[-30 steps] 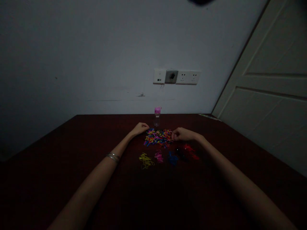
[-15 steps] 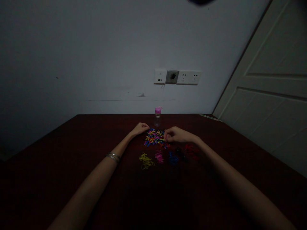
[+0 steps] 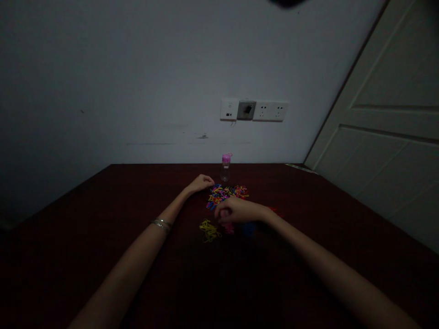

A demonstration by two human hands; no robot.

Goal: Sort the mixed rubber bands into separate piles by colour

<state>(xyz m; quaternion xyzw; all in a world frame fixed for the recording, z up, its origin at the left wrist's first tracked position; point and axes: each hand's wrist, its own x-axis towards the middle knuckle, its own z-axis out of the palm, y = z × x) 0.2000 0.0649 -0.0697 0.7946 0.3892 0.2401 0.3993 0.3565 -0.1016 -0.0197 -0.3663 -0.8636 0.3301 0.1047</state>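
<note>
My left hand (image 3: 201,183) rests at the left edge of a mixed pile of small coloured bands (image 3: 219,193), fingers curled together. Over the near side of that pile, my right hand (image 3: 235,209) hovers with fingers pinched; what they hold, if anything, is too small to make out. Just below it lies a pink group of bands (image 3: 228,228), partly covered by the hand. A yellow group (image 3: 209,230) is to the left, a dim blue group (image 3: 248,229) to the right. Red bands (image 3: 275,211) show partly behind my right wrist.
A clear bottle with a pink cap (image 3: 225,167) stands behind the pile on the dark red table (image 3: 154,178). Wall sockets (image 3: 262,111) are above it. A pale panelled door (image 3: 387,123) is at the right, and a thin strip (image 3: 300,168) lies at the back right edge.
My right hand has moved left and nearer, from the pile's right side to above the pink group. More of the pile's right side now shows. My left hand has hardly moved.
</note>
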